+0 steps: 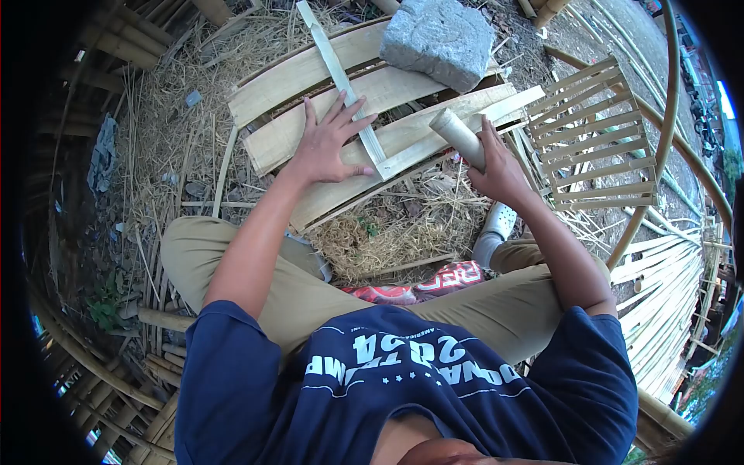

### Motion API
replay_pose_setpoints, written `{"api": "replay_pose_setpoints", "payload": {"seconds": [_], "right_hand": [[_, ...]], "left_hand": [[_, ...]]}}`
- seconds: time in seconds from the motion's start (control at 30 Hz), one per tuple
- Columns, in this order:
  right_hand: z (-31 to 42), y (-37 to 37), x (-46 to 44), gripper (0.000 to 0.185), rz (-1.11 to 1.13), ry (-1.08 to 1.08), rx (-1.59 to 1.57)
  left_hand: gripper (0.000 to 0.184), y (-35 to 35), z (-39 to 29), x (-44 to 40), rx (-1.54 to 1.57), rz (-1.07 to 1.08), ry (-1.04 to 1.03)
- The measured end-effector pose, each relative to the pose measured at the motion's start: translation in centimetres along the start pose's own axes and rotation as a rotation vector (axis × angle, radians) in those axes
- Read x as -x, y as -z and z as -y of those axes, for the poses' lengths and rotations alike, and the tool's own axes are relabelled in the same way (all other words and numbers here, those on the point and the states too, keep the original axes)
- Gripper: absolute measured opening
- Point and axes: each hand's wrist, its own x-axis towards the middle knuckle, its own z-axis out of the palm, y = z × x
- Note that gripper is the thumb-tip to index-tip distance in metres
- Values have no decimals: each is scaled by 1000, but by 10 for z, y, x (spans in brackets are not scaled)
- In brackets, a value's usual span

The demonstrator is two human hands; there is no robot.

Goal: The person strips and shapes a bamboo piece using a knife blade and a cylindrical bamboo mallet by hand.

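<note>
My left hand (329, 143) lies with its fingers spread over the split bamboo boards (291, 143) and the thin light strip (333, 66) that crosses them. That strip meets a second pale strip (418, 149) at a corner near the boards' lower edge. My right hand (500, 169) is wrapped round a short, thick bamboo piece (459, 138), whose round end points up and left above the second strip. On the upper right of the boards rests a grey stone block (438, 40).
A slatted bamboo panel (593, 136) stands at the right, near a curved bamboo pole (670, 93). Many split strips (659, 310) lie farther right. Dry straw (380, 240) and a red printed sack (449, 280) are between my legs. A crumpled cloth (102, 155) is at the left.
</note>
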Motion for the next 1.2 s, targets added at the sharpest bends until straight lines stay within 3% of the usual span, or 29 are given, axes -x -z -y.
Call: {"api": "replay_pose_setpoints", "payload": {"seconds": [0.07, 0.27, 0.37, 0.6, 0.7, 0.8, 0.9, 1.0, 1.2], "right_hand": [[1, 6, -1, 66, 56, -56, -44], [-1, 10, 0, 66, 82, -53, -40], [-5, 6, 0, 109, 12, -6, 22], [-18, 8, -17, 107, 7, -22, -37], [-26, 9, -26, 64, -35, 21, -47], [-31, 7, -32, 64, -43, 16, -51], [-34, 7, -39, 83, -13, 11, -30], [-36, 7, -46, 67, 10, 0, -7], [-30, 7, -56, 59, 8, -8, -7]], "left_hand": [[105, 4, -1, 0, 101, -4, -62], [64, -9, -26, 3, 359, -21, -152], [47, -18, -27, 3, 405, -81, -163], [31, -26, -42, -5, 380, -131, -67], [30, -27, -47, -10, 360, -147, -34], [30, -29, -48, -14, 336, -162, -29], [29, -32, -49, -18, 328, -169, -17], [30, -33, -47, -22, 330, -171, -7], [31, -34, -38, -28, 310, -156, -37]]}}
